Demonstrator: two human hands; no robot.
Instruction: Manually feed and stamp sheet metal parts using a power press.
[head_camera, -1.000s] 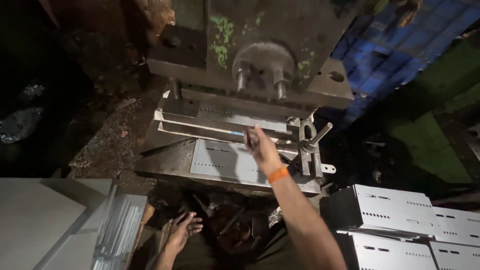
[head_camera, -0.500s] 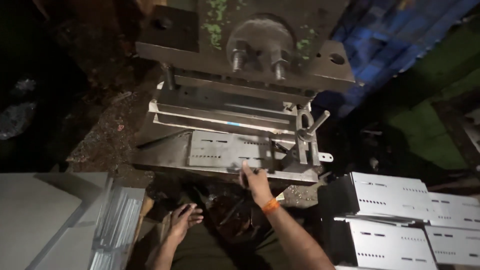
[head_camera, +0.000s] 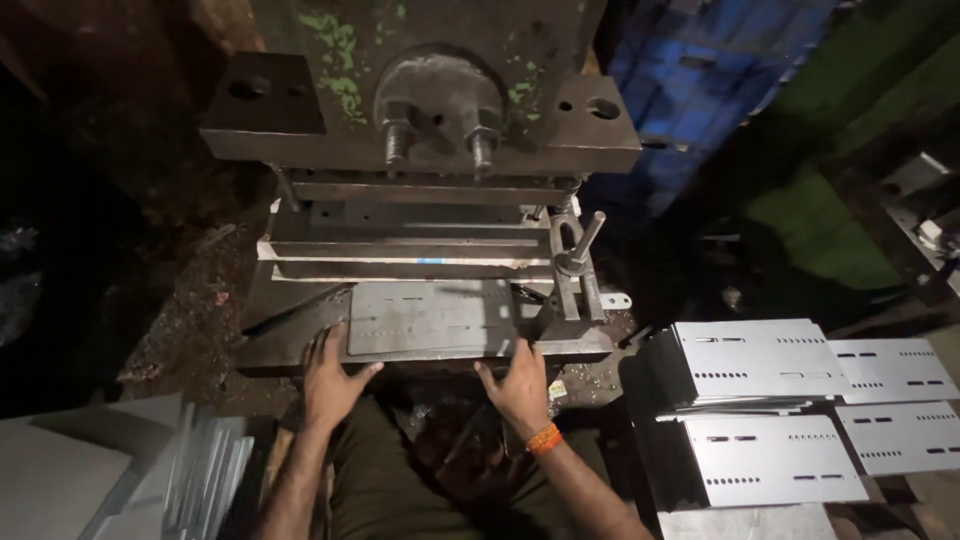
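- Blank sheets (head_camera: 120, 480): pale stack at lower left, untouched.
- Left hand (head_camera: 330, 380): up from the lap since a second ago; fingers spread flat on the near left corner of the perforated metal plate (head_camera: 430, 318), pressing, not clenched.
- Plate: lies flat on the press bed (head_camera: 290, 350) under the die (head_camera: 410, 245), near edge overhanging toward the person.
- Right hand (head_camera: 520, 385): drawn back from the die area to the plate's near right corner; fingers extended, bracing the edge. Both hands now steady the plate.
- Finished punched panels (head_camera: 760, 400): stacked at right, well apart.
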